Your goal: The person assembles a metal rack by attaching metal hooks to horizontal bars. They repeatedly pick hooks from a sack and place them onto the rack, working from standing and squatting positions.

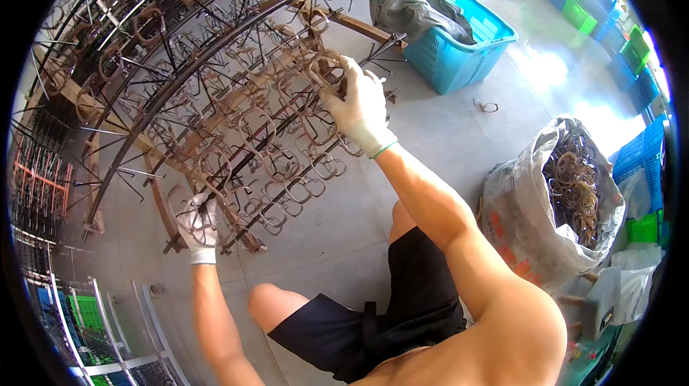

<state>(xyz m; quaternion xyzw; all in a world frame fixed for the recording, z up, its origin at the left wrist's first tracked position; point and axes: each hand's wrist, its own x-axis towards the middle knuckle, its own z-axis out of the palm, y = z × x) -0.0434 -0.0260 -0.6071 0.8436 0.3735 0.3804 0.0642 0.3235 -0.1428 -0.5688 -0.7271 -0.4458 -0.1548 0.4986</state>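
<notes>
A big dark metal rack (154,92) with many thin prongs lies tilted across the floor, hung with several brown ring-shaped metal parts (276,163). My right hand (357,105), in a white glove, reaches up to the rack's right side and grips a brown ring (324,67) on a prong. My left hand (196,222), also gloved, is closed around brown rings at the rack's lower edge. My bent knees in black shorts (380,314) show below.
A white sack (520,214) full of brown rings stands open at my right. A blue plastic basket (459,49) with grey cloth sits beyond the rack. One loose ring (485,106) lies on the grey floor. Green and blue crates line the far right.
</notes>
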